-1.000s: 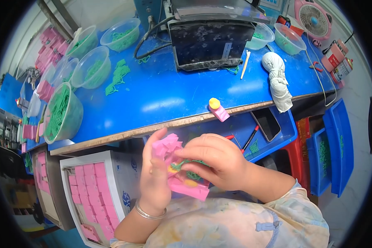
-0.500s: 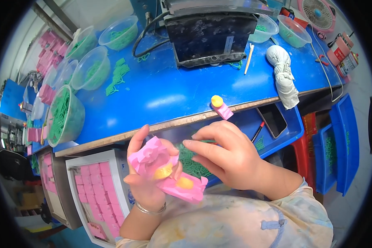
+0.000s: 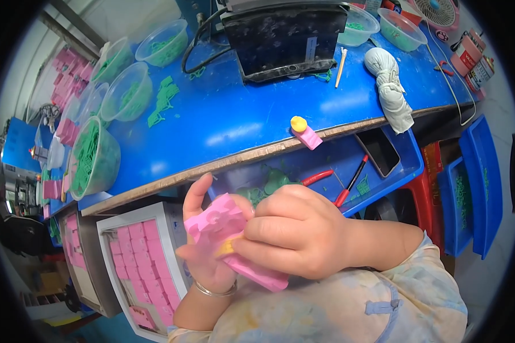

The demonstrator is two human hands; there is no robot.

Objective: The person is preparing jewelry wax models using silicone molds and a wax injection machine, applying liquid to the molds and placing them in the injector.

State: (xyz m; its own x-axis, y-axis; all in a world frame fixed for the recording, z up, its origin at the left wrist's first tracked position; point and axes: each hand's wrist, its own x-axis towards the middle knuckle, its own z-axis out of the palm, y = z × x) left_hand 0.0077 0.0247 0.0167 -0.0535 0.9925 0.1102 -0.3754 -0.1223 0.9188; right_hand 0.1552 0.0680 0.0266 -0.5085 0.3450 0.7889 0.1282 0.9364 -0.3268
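Observation:
My left hand (image 3: 207,273), with a silver bangle at its wrist, holds a torn-edged, flexible pink mould (image 3: 216,216) spread across the palm and fingers. A small yellow piece (image 3: 226,247) lies in its middle. The mould's lower flap (image 3: 263,275) extends toward my body, partly covered by my other hand. Curled over the mould, my right hand (image 3: 303,228) has its fingers closed at the yellow piece; its fingertips are partly hidden. Beyond it, at the bench edge, sits a pink block (image 3: 308,138) with a round yellow top (image 3: 298,124).
Below the bench edge, a blue tray (image 3: 409,157) holds a phone (image 3: 380,153), a red-and-black pen (image 3: 352,182), a red-handled tool (image 3: 317,178) and green pieces. Clear bowls (image 3: 110,166) of green mesh line the left. A black machine (image 3: 283,46) and cloth bundle (image 3: 388,88) stand behind.
My right hand has moved left and down onto the mould, and its spread fingers have closed at the yellow piece. The lower flap, in plain sight before, is now partly covered.

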